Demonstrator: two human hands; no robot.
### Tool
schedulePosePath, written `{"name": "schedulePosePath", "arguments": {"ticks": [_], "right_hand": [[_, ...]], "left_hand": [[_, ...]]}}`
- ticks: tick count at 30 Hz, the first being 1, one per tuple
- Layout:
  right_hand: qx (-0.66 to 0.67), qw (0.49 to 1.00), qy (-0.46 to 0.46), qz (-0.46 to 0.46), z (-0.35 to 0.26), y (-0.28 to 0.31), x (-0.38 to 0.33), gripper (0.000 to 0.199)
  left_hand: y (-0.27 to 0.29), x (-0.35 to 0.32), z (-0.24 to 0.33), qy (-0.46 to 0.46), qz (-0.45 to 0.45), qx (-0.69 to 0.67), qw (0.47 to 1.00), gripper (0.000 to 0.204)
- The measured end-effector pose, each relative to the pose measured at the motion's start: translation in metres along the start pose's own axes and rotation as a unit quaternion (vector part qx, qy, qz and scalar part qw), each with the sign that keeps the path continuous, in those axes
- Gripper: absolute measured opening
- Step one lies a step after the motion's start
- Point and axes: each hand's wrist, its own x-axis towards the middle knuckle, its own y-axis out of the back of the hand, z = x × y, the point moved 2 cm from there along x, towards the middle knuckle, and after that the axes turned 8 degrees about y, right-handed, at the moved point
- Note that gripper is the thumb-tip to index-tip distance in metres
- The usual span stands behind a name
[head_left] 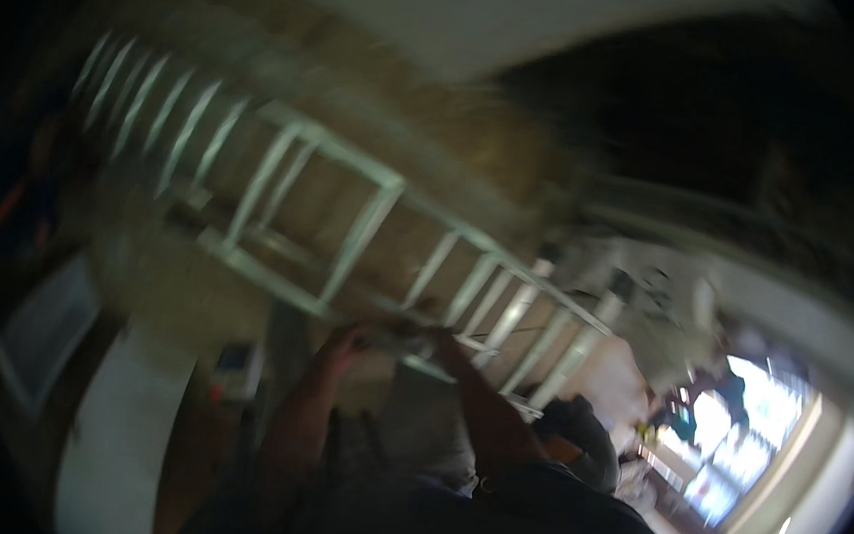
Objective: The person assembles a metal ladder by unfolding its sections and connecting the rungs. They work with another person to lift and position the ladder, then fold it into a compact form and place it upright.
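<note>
Motion blur and dim light smear the whole view. My left hand (pixel 349 339) and my right hand (pixel 429 338) are close together in front of me, both arms stretched forward. A small greyish thing (pixel 396 337) shows between them, too blurred to name. My fingers are smeared, so whether they grip it cannot be made out. Just beyond my hands runs a long pale frame (pixel 362 232) with several crossbars, slanting from the upper left down to the right. Its lower edge passes close to my hands; whether they touch it is unclear.
At the left are a grey-white panel (pixel 49 333) and a pale curved surface (pixel 123 434). A small box-like thing (pixel 238 371) lies left of my left arm. A dark rounded shape (pixel 582 435) is right of my right arm. Bright window panes (pixel 734 442) stand at the far right.
</note>
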Motion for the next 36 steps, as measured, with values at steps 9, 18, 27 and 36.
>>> {"name": "schedulePosePath", "arguments": {"ticks": [9,18,27,36], "right_hand": [[0.17,0.937,-0.219,0.212,-0.048,0.016,0.003,0.026],[0.152,0.935,-0.23,0.223,-0.04,0.019,-0.001,0.014],[0.22,0.907,-0.235,0.272,-0.034,0.017,-0.002,0.021],[0.225,0.906,-0.224,0.281,-0.036,0.01,-0.008,0.023]], "left_hand": [[0.04,-0.085,0.175,-0.255,0.186,-0.157,0.936,0.041],[0.064,-0.049,0.316,-0.345,-0.002,-0.31,0.886,0.042],[0.127,-0.005,0.367,-0.42,-0.13,-0.2,0.876,0.049],[0.132,-0.008,0.368,-0.479,-0.13,-0.206,0.843,0.057]]}}
